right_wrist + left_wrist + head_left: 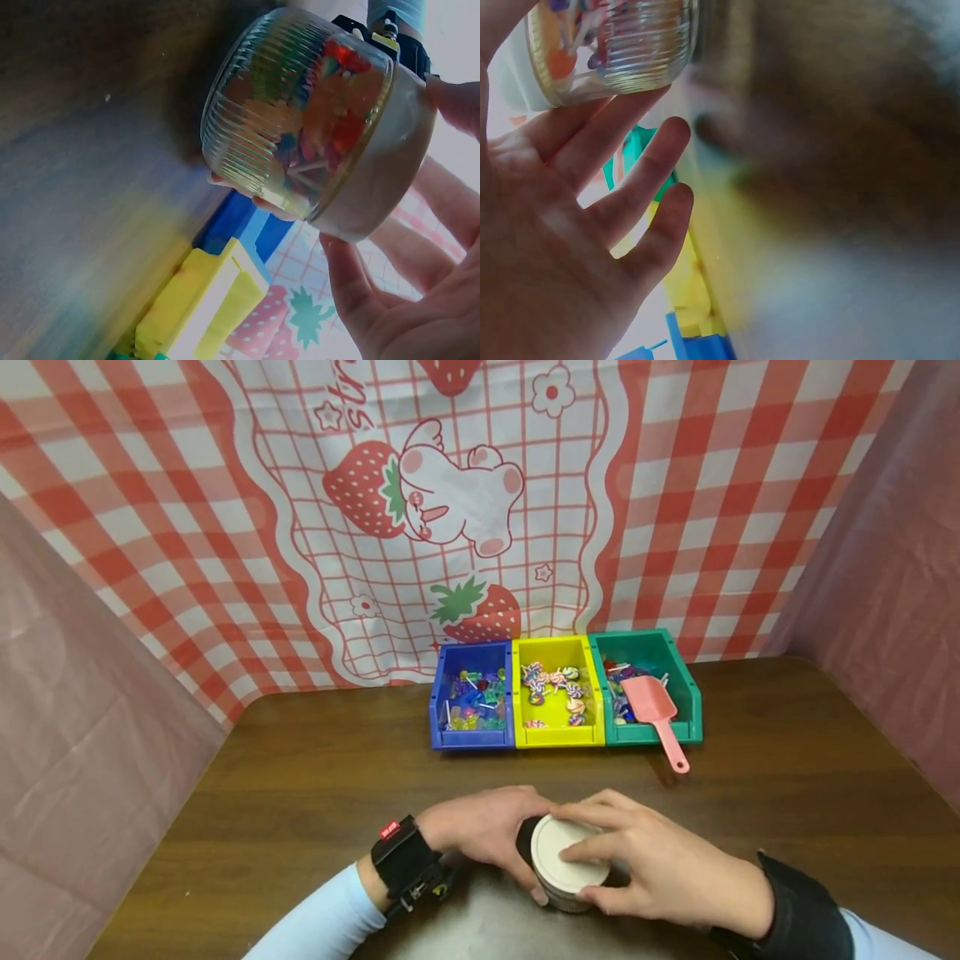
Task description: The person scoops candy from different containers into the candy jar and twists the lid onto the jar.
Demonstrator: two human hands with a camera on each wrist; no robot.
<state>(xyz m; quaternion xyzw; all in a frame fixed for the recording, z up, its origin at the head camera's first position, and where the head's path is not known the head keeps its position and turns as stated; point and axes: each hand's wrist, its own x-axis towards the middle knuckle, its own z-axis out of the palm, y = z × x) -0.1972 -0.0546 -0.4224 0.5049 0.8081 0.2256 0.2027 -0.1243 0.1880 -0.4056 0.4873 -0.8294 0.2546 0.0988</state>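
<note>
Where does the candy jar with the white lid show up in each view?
Head: jar low centre, between both hands.
Left wrist: jar top left, above the fingertips.
Right wrist: jar upper centre, filling much of the picture.
Shared landmark: yellow bin.

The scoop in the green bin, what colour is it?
Pink. The scoop leans out of the green bin, clearest in the head view.

Ribbed glass jar (300, 120) (white lid (564, 853) on) upright on table, holding colourful candies.
</note>
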